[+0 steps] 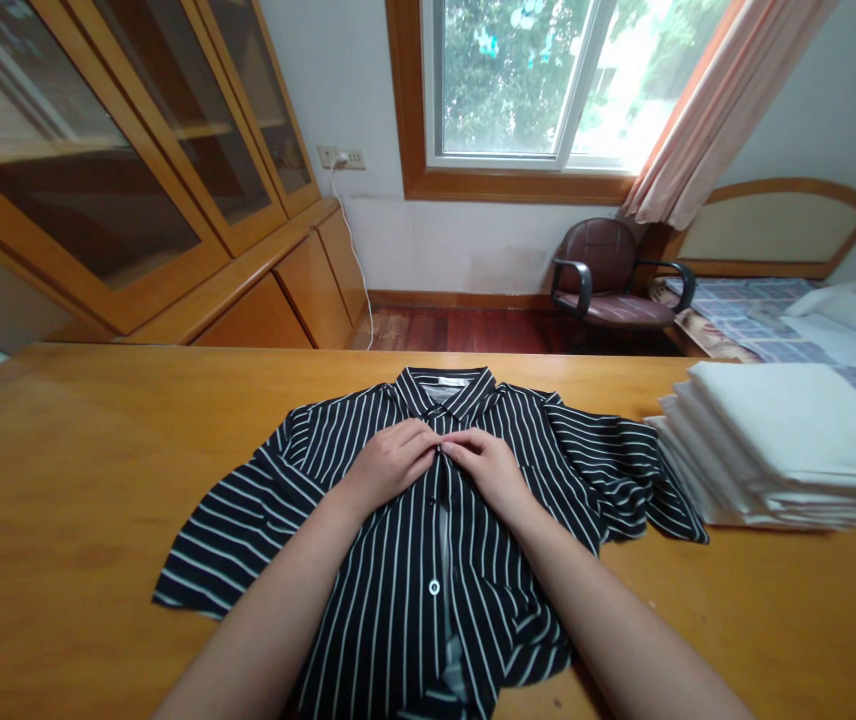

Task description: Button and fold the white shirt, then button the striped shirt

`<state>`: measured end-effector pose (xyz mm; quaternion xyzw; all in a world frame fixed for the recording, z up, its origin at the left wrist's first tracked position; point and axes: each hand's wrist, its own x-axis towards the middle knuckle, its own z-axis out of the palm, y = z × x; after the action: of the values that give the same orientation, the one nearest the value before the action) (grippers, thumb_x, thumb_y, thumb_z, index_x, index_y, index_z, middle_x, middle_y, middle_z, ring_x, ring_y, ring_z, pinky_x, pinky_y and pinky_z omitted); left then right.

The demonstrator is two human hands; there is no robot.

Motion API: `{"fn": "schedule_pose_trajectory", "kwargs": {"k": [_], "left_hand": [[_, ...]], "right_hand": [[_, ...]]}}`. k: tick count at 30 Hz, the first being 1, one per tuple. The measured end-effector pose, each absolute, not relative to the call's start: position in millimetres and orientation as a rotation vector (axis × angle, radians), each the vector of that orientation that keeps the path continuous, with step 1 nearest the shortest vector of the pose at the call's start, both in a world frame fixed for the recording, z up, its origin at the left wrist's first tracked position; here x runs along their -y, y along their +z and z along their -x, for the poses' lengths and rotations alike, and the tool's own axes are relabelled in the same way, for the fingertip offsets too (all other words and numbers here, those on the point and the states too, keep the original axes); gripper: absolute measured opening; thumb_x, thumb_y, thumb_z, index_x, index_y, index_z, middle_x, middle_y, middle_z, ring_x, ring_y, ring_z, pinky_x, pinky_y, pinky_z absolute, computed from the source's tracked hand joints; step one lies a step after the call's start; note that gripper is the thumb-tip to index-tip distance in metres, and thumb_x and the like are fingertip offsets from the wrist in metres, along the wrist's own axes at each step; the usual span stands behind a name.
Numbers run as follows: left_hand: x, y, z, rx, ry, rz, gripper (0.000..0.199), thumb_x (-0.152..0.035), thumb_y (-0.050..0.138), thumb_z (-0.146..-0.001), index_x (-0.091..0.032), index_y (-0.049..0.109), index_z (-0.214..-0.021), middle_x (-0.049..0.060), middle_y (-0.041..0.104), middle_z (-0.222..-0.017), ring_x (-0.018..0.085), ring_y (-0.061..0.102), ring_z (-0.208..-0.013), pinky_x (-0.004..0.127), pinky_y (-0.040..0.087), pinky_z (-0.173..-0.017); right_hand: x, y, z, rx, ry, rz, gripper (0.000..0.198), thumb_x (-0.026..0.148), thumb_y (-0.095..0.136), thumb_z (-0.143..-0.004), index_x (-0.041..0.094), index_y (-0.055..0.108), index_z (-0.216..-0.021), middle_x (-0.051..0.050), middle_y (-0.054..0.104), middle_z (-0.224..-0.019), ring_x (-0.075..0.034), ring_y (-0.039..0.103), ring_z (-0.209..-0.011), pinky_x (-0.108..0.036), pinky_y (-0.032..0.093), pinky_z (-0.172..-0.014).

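A black short-sleeved shirt with white stripes [390,590] lies face up on the wooden table [60,480], its collar [447,392] pointing away from me. Just below the collar, my left hand [396,457] and my right hand [488,468] meet at the front placket. Both hands are closed, thumbs and fingertips pinching the cloth edge; a button there is mostly hidden by the fingers. Further down, a pale button [434,588] shows on the placket, and the front edges lie apart with a gap between them. The sleeves spread out to both sides.
A stack of folded white cloth [795,430] sits on the table at the right, touching the right sleeve. Beyond the table stand a brown armchair [612,270] and a bed [758,300]. Glass-door cabinets [173,130] line the left wall; a window is ahead.
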<state>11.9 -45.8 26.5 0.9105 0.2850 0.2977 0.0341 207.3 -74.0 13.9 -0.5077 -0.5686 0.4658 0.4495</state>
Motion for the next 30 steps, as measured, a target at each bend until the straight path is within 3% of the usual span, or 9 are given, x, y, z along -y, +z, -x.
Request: {"fn": "schedule_pose_trajectory", "kwargs": {"k": [10, 17, 30], "left_hand": [[44.2, 26.9, -9.1, -0.913, 0.932, -2.874, 0.012, -0.019, 0.053, -0.095, -0.018, 0.065, -0.091, 0.005, 0.066, -0.087, 0.017, 0.063, -0.083, 0.030, 0.052, -0.075], [45.0, 28.0, -8.8, -0.944, 0.902, -2.912, 0.017, -0.021, 0.052, -0.095, -0.018, 0.063, -0.083, 0.004, 0.065, -0.083, 0.016, 0.061, -0.079, 0.030, 0.050, -0.072], [45.1, 28.6, -9.1, -0.934, 0.896, -2.949, 0.020, -0.021, 0.051, -0.096, -0.017, 0.062, -0.081, 0.004, 0.064, -0.080, 0.016, 0.060, -0.076, 0.029, 0.048, -0.070]], "right_hand": [[74.5, 12.5, -206.2, 1.398, 1.131, 1.250, 0.022, 0.038, 0.068, -0.083, 0.022, 0.078, -0.094, -0.005, 0.076, -0.096, -0.022, 0.068, -0.092, -0.035, 0.050, -0.087], [78.0, 16.8, -203.2, 1.379, 1.062, 1.273, 0.019, 0.037, 0.066, -0.083, 0.020, 0.074, -0.086, -0.004, 0.073, -0.083, -0.020, 0.064, -0.075, -0.031, 0.049, -0.071], [77.7, 17.6, -206.9, 1.562, 0.880, 1.251, 0.017, 0.031, 0.062, -0.088, 0.023, 0.076, -0.083, -0.005, 0.071, -0.083, -0.021, 0.065, -0.081, -0.032, 0.048, -0.078]]}}
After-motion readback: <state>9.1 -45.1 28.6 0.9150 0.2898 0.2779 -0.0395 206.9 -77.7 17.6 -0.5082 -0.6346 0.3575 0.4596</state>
